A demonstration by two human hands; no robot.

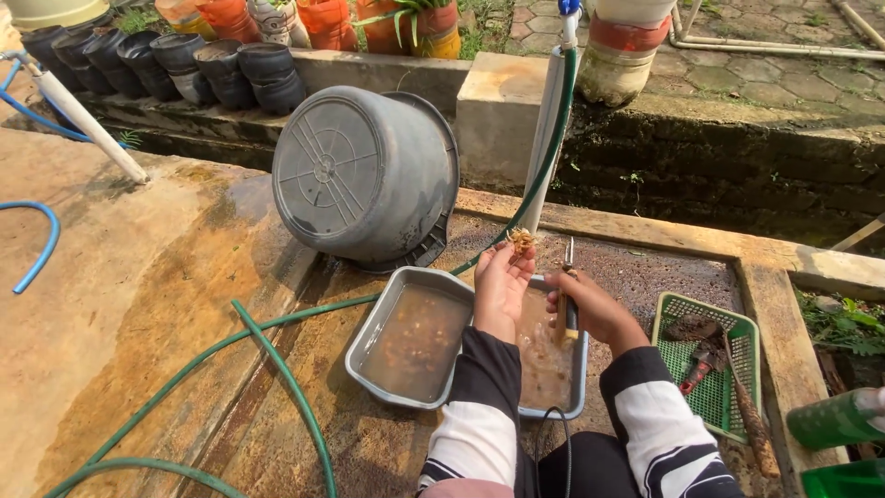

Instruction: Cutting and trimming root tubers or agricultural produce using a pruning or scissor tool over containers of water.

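My left hand [502,284] is raised above the metal trays, and its fingertips pinch a small brownish clump of roots [522,241]. My right hand [590,304] grips a small pair of scissors [565,286] with a pale wooden-looking handle, blades pointing up, close beside the clump. Below the hands sit two grey metal trays: the left tray [369,337] holds murky brown water with small round bits, and the right tray [579,383] holds similar muddy water, partly hidden by my arms.
A grey plastic tub [364,175] lies on its side behind the trays. A green hose [277,369] winds across the wet concrete. A green basket [751,337] with tools sits at right. A white pipe [546,138], black pots [212,65] and a green bottle [834,420] stand around.
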